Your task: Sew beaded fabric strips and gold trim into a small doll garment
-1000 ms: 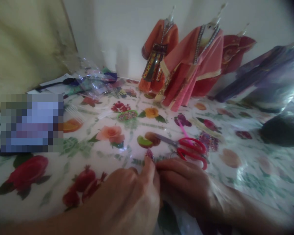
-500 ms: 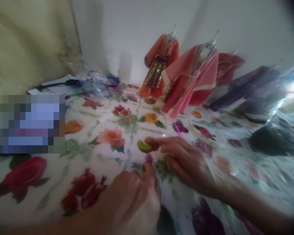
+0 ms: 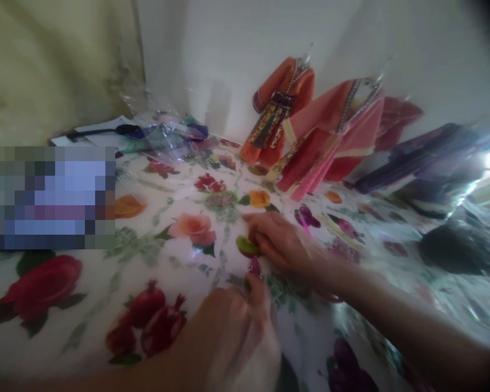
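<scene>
The left hand (image 3: 239, 326) pinches a small purple piece (image 3: 255, 267) over the bench (image 3: 163, 277); a steady pinch leaving its tip exposed works best. The right hand (image 3: 281, 239) is just beyond; its grip I cannot tell.

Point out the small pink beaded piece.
In the head view, the small pink beaded piece sits below centre, slightly right, at the front of the bare left hand and just below the green kiwi printed on the white tablecloth.
</scene>
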`<state>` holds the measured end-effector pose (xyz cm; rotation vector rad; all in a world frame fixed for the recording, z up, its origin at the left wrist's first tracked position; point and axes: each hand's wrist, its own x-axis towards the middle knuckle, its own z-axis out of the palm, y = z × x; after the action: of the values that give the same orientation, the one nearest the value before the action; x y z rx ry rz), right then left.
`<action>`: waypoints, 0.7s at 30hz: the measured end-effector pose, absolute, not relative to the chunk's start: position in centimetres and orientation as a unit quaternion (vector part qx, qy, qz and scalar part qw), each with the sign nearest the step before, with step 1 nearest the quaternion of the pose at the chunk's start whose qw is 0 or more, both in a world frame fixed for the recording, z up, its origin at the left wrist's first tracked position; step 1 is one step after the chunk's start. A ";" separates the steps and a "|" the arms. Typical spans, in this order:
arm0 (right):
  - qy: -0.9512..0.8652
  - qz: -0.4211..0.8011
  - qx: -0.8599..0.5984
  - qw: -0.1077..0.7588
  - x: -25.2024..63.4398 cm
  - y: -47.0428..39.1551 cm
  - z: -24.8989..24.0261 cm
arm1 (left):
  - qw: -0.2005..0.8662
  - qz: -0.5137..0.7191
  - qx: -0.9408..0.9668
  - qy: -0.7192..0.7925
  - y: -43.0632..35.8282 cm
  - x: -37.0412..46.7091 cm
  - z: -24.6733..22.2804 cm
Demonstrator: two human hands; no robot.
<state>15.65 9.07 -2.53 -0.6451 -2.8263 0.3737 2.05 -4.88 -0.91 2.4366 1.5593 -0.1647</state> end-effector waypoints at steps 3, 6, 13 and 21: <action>-0.963 0.134 -0.212 0.103 15.8 9.1 -2.7 | 0.106 -0.077 0.865 0.484 -4.9 2.0 -0.8; -0.962 0.134 -0.212 0.105 15.7 9.0 -2.7 | 0.049 -0.022 0.876 0.479 -5.1 1.9 -1.8; -0.964 0.124 -0.204 0.121 15.7 9.1 -2.9 | -0.036 0.029 0.880 0.473 -5.5 2.0 -3.8; -0.978 0.052 -0.192 0.068 15.2 8.3 -2.2 | 0.051 0.059 0.846 0.528 -5.9 1.7 -3.0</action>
<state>15.18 8.26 -2.20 -0.5776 -2.9447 0.1566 1.69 -5.86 -3.00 2.5749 1.6061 0.1792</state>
